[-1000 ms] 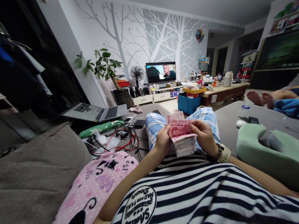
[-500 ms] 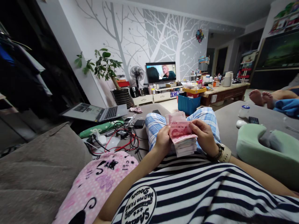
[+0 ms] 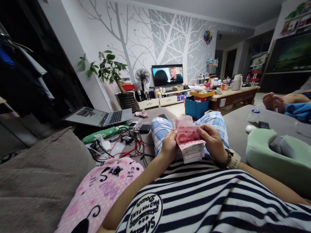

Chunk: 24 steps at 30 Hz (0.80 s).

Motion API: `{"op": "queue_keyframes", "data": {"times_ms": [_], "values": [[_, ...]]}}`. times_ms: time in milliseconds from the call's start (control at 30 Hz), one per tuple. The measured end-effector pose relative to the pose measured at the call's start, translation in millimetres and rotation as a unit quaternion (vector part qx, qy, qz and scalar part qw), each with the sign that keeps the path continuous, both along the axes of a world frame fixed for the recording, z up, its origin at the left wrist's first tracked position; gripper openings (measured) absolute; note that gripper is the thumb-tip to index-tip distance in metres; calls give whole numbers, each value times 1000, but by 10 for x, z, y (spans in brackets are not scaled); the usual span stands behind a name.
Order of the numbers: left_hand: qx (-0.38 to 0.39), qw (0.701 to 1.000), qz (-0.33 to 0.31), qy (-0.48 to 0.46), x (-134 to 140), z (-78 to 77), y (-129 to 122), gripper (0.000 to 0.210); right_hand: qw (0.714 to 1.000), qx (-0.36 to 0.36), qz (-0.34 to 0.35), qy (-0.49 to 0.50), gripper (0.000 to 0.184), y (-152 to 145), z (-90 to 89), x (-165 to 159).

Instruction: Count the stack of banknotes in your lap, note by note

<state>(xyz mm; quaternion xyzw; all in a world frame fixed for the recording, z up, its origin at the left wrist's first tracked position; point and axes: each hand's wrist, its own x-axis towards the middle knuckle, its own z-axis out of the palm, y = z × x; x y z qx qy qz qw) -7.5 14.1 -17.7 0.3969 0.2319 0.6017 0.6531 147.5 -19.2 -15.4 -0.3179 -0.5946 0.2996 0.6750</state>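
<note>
A thick wad of red banknotes (image 3: 191, 150) is held above my lap, its lower part bent down toward my striped shirt. My left hand (image 3: 169, 144) grips the wad along its left side, the thumb on the notes. With thumb and fingers closed, my right hand (image 3: 212, 140) pinches the right edge of the upper note, which bears a portrait and the number 100. More notes stick up behind that one. A watch (image 3: 233, 159) and a dark bracelet circle my right wrist. Blue checked trousers (image 3: 160, 132) cover my legs beneath the money.
To the left lie an open laptop (image 3: 102, 117), tangled cables (image 3: 128, 142) and a pink blanket (image 3: 104, 191). A green neck pillow (image 3: 261, 152), white mouse (image 3: 251, 128) and remote (image 3: 263, 125) rest at right. Another person's feet (image 3: 273, 101) are beyond. A blue box (image 3: 196, 108) stands ahead.
My hands and the wad stay almost in place; the upper note has shifted very slightly. The other person's feet have moved a little to the right.
</note>
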Motion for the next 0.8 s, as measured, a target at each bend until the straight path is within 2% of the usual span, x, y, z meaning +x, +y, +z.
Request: {"op": "queue_keyframes", "data": {"times_ms": [800], "values": [[13, 999, -33, 10, 6, 114, -116, 21, 1000, 7, 7, 11, 41, -38, 29, -23]]}}
